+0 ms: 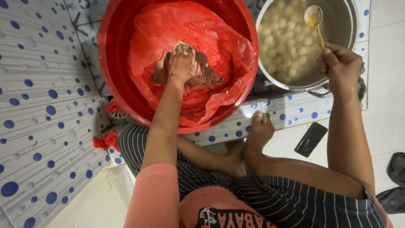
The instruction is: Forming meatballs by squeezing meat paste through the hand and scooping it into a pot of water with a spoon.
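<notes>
Blue-dotted flooring surrounds a red tub (pixel 114 84) where left hand (pixel 180 67) clutches pale, pasty dough (pixel 198 69); right hand (pixel 341 65) grips a spoon (pixel 314 19).

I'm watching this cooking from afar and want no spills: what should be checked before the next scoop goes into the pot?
1. Left hand in the meat paste: ok, buried in it.
2. Right hand gripping the spoon: ok, bowl over the pot.
3. Red bag lining the red tub: ok.
4. Room among the balls in the pot: cannot tell.
5. Phone clear of the pot: ok, on the floor.
</notes>
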